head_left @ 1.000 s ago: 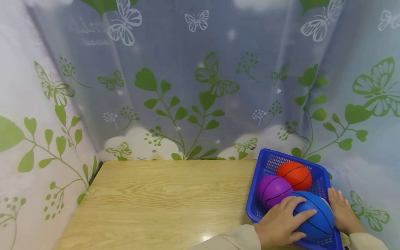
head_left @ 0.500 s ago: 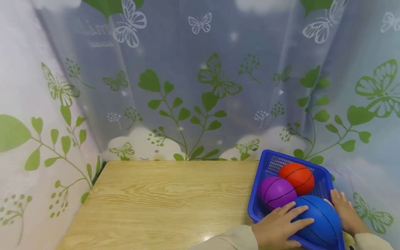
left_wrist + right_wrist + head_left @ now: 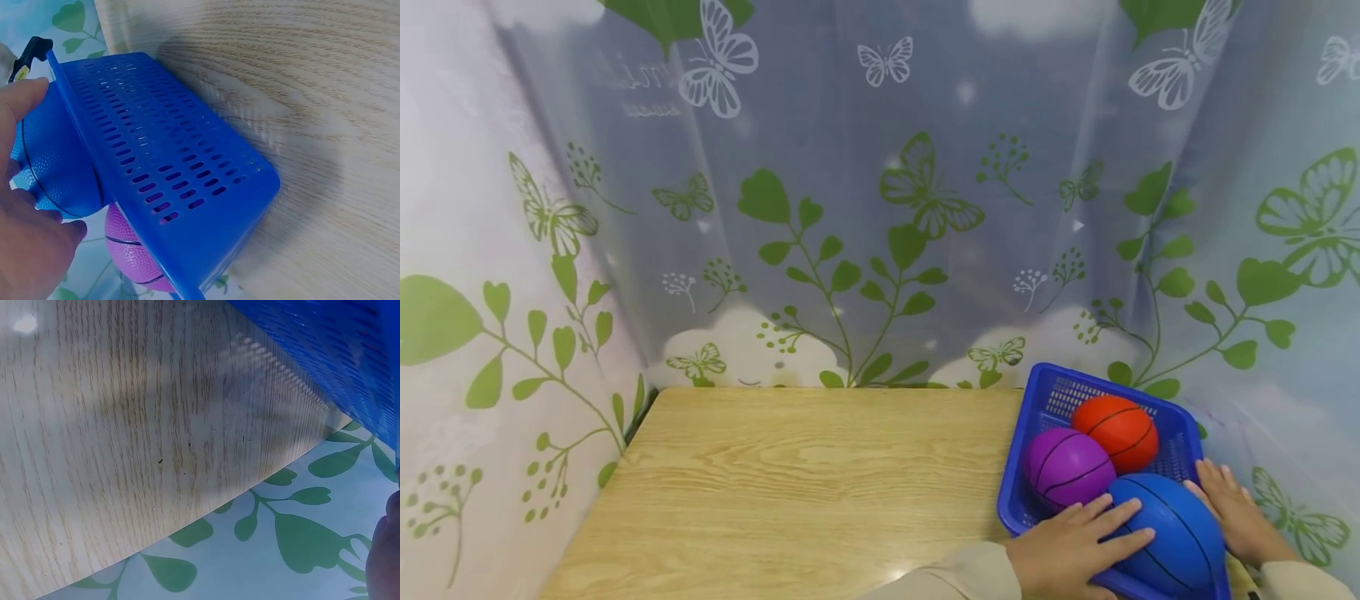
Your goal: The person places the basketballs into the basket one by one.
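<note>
A blue plastic basket stands at the right of the wood-grain table, with three basketball-patterned balls in it. The red ball lies at the back, the purple ball at the left and the larger blue ball at the near end. My left hand rests on the blue ball's left side, its fingers spread over the surface; the left wrist view shows the same hand beside the ball. My right hand lies along the basket's right rim, fingers extended and thumb toward the blue ball.
The wooden table top stretches to the left of the basket. A curtain printed with leaves and butterflies hangs behind the table and on both sides, close to the basket's right side.
The blue ball has shifted slightly toward the near right of the basket. My left fingers have slid back a little and flattened on it. The whole head view has shifted slightly.
</note>
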Demonstrator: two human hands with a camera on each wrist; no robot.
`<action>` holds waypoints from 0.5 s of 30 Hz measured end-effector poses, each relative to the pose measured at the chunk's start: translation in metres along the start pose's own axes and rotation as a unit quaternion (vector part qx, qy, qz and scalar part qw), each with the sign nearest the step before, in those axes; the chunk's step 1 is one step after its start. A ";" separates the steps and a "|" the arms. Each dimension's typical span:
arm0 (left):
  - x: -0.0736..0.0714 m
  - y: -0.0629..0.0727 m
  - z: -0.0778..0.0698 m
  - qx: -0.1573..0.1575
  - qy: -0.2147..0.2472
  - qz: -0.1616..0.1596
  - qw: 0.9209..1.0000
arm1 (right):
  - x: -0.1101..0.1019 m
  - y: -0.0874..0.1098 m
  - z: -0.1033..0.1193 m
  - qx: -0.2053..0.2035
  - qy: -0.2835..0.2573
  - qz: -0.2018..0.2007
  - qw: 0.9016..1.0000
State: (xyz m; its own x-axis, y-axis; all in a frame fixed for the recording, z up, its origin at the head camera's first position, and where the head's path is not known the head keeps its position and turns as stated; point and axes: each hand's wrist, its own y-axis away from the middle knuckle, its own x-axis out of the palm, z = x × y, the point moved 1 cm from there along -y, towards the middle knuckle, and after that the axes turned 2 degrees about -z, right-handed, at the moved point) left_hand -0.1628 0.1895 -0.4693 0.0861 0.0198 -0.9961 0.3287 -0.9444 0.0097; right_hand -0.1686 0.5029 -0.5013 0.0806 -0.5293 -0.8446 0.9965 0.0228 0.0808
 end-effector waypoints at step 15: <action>-0.008 0.026 0.026 -0.049 -0.013 -0.033 0.998 | -0.008 -0.005 0.005 -0.020 0.025 -0.022 0.999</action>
State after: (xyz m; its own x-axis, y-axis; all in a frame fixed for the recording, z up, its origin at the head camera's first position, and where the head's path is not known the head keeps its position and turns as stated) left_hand -0.1798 0.1562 -0.4630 0.0370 0.0713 -0.9968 0.4236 -0.9045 -0.0490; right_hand -0.1746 0.5033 -0.4921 0.0375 -0.4872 -0.8725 0.9991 0.0356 0.0230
